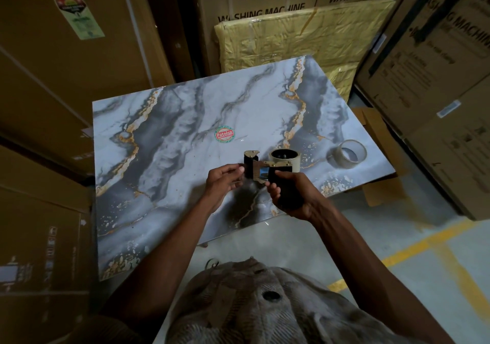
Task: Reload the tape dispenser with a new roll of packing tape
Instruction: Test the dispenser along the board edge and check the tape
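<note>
I hold a hand-held tape dispenser above the marble-patterned table. My right hand is wrapped around its black handle. A nearly bare, pale core sits on its spool. My left hand is at the dispenser's front end, fingers pinched by the metal blade plate and black roller. A roll of clear packing tape lies on the table to the right, apart from both hands.
A round red and green sticker marks the table's middle. Large cardboard appliance boxes stand close on the left, back and right. A yellow wrapped panel leans behind the table. Flattened cardboard lies under the right corner.
</note>
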Action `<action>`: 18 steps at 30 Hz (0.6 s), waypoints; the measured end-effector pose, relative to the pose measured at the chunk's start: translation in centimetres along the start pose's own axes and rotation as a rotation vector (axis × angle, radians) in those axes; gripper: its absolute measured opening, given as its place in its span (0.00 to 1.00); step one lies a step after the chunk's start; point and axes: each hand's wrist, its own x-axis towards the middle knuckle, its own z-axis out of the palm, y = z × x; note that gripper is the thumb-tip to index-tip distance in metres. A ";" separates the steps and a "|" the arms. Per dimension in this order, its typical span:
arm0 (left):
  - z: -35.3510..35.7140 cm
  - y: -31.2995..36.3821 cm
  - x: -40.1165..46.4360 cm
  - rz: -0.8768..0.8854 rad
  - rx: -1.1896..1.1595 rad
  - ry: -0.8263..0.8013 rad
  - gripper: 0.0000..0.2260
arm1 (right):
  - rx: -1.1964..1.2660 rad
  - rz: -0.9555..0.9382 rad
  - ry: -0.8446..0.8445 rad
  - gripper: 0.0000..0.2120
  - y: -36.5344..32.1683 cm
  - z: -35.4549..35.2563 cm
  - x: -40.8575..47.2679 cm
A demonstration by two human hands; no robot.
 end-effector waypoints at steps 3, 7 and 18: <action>-0.6 0.0 0.2 0.003 0.011 -0.011 0.10 | -0.007 0.005 -0.001 0.13 0.0 0.4 0.4; -1.4 0.5 0.5 -0.009 -0.012 -0.040 0.04 | -0.019 0.006 0.001 0.14 0.0 1.1 1.0; -2.9 2.0 1.7 -0.128 -0.211 -0.032 0.07 | -0.015 -0.009 0.004 0.14 -0.5 2.9 3.0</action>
